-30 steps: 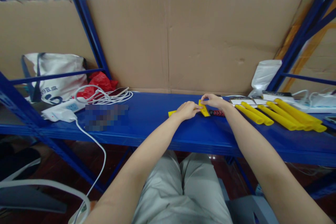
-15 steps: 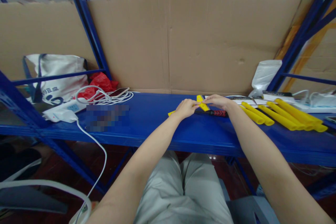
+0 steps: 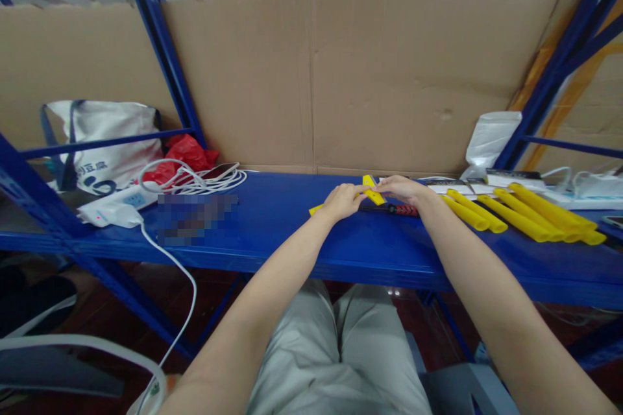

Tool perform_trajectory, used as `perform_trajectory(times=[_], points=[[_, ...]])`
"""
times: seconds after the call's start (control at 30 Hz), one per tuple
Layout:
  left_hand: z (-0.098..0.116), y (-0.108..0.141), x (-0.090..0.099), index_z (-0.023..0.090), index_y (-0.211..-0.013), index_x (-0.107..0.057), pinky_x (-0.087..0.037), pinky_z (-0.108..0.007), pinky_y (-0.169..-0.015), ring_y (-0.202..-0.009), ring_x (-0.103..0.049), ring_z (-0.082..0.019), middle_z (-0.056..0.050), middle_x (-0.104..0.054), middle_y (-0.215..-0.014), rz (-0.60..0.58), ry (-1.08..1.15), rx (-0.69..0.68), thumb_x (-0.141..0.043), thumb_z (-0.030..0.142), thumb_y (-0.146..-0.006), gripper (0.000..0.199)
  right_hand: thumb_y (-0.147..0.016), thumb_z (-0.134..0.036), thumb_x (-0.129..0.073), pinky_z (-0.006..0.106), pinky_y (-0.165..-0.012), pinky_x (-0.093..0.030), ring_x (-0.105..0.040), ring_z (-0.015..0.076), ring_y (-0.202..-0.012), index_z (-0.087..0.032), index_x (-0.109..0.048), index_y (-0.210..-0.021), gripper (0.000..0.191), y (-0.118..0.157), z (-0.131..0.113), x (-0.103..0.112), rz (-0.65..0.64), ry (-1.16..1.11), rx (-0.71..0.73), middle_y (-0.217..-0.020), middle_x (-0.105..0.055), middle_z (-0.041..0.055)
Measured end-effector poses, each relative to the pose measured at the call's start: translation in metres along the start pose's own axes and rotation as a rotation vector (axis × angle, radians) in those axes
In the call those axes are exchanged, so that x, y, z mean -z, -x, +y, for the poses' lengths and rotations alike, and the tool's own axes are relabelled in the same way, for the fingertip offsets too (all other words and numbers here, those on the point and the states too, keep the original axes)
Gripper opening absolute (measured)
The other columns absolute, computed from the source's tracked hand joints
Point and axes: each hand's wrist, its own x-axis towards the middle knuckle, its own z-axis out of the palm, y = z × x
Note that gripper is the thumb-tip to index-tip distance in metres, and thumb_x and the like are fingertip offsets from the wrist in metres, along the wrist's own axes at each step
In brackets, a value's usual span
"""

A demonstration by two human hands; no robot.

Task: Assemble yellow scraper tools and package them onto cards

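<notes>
Near the middle of the blue shelf (image 3: 272, 220), my left hand (image 3: 344, 201) is closed round a yellow tool, whose handle end shows left of the palm. The wide yellow head (image 3: 374, 196) of the tool sticks out between my two hands. My right hand (image 3: 402, 188) pinches that head from the right with its fingertips. Just below my right hand lies a screwdriver (image 3: 405, 209) with a red and black handle; its shaft runs left under my hands.
Several yellow tubes (image 3: 516, 217) lie at the right, beside a white plastic bag (image 3: 492, 142) and small boxes. At the left are a power strip (image 3: 114, 207), coiled white cables (image 3: 209, 181), a red bag (image 3: 189, 152) and a white tote (image 3: 114, 126). Cardboard (image 3: 379, 78) stands behind.
</notes>
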Motion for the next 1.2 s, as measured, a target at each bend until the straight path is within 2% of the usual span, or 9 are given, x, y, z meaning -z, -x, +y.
perform_trajectory(times=[0.27,0.57,0.8,0.97,1.07,1.2], points=[[0.003,0.002,0.003,0.026,-0.126,-0.058,-0.046,-0.032,-0.088,-0.101,-0.062,-0.021,-0.008,-0.066,-0.110,-0.015,-0.099,0.020,-0.043,0.028,-0.093,0.037,-0.061,-0.021,-0.076,0.023,-0.068,-0.042,-0.054,0.0115,-0.066,-0.017,-0.064,-0.058,0.014,0.001,-0.006,-0.008,0.004,-0.189,-0.059,-0.066,-0.063,0.0014],[0.005,-0.002,-0.002,0.020,-0.123,-0.059,-0.046,-0.031,-0.085,-0.098,-0.062,-0.021,-0.011,-0.064,-0.106,-0.005,-0.144,0.035,-0.037,0.029,-0.095,0.037,-0.060,-0.022,-0.076,0.024,-0.076,-0.043,-0.056,0.0127,-0.074,-0.017,-0.067,-0.063,0.011,0.008,-0.008,-0.003,-0.090,-0.317,-0.024,-0.071,-0.066,0.0021],[0.005,0.000,-0.004,0.020,-0.127,-0.052,-0.047,-0.031,-0.087,-0.102,-0.061,-0.021,-0.010,-0.062,-0.114,-0.035,-0.177,0.055,-0.038,0.029,-0.094,0.037,-0.056,-0.021,-0.078,0.026,-0.075,-0.044,-0.055,0.0125,-0.068,-0.016,-0.065,-0.058,0.014,0.004,-0.004,-0.008,-0.067,-0.308,-0.046,-0.064,-0.064,0.0025],[0.008,0.003,-0.003,0.018,-0.140,-0.035,-0.048,-0.034,-0.085,-0.104,-0.061,-0.024,-0.014,-0.056,-0.124,-0.086,-0.257,0.087,-0.040,0.031,-0.092,0.050,-0.057,-0.021,-0.077,0.025,-0.074,-0.044,-0.054,0.0124,-0.066,-0.017,-0.062,-0.054,0.015,0.005,-0.008,-0.013,-0.038,-0.282,-0.038,-0.059,-0.061,0.0006],[0.007,0.003,-0.003,0.019,-0.144,-0.029,-0.049,-0.036,-0.084,-0.101,-0.063,-0.026,-0.015,-0.060,-0.118,-0.129,-0.292,0.119,-0.039,0.024,-0.092,0.053,-0.057,-0.022,-0.076,0.025,-0.073,-0.044,-0.053,0.0121,-0.065,-0.017,-0.060,-0.052,0.018,0.006,-0.011,-0.016,-0.042,-0.244,-0.036,-0.057,-0.059,-0.0008],[0.004,0.003,0.000,0.020,-0.143,-0.033,-0.048,-0.037,-0.084,-0.100,-0.064,-0.026,-0.015,-0.064,-0.112,-0.149,-0.313,0.152,-0.038,0.016,-0.090,0.053,-0.058,-0.023,-0.075,0.025,-0.074,-0.044,-0.054,0.0121,-0.068,-0.017,-0.060,-0.053,0.017,0.008,-0.014,-0.019,-0.052,-0.218,-0.038,-0.059,-0.060,-0.0004]])
